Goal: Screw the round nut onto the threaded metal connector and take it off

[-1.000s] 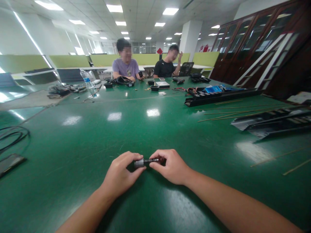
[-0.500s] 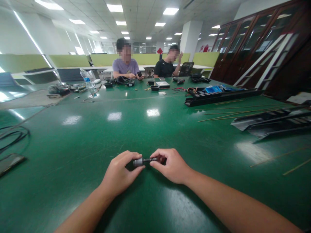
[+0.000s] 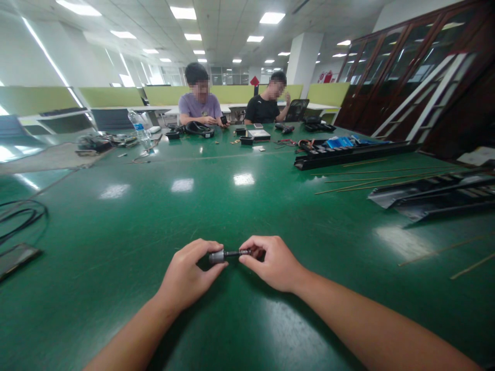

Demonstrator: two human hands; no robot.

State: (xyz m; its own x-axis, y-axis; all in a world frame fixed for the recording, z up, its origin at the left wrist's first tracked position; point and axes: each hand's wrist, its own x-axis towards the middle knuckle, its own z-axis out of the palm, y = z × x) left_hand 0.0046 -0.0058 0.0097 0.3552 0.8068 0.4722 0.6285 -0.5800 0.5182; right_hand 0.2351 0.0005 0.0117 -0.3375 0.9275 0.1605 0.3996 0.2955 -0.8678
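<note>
A grey metal cylinder (image 3: 217, 257) is pinched between the thumb and fingers of my left hand (image 3: 192, 270). From its right end a thin dark shaft (image 3: 232, 253) runs level to a narrow ringed rod (image 3: 245, 252). My right hand (image 3: 276, 264) grips that rod with thumb and fingertips, which hide its far end. Whether shaft and rod are one piece I cannot tell. Both hands are just above the green tabletop (image 3: 216, 211).
A phone-like slab (image 3: 17, 260) and black cable (image 3: 23, 219) lie left. Black metal channels (image 3: 429, 198) and thin rods (image 3: 359, 185) lie right. Across the table sit two people, near a water bottle (image 3: 139, 130) and small black boxes (image 3: 246, 140).
My left hand has drawn slightly left with the grey cylinder, and more smooth dark shaft shows between the hands. My right hand has barely moved.
</note>
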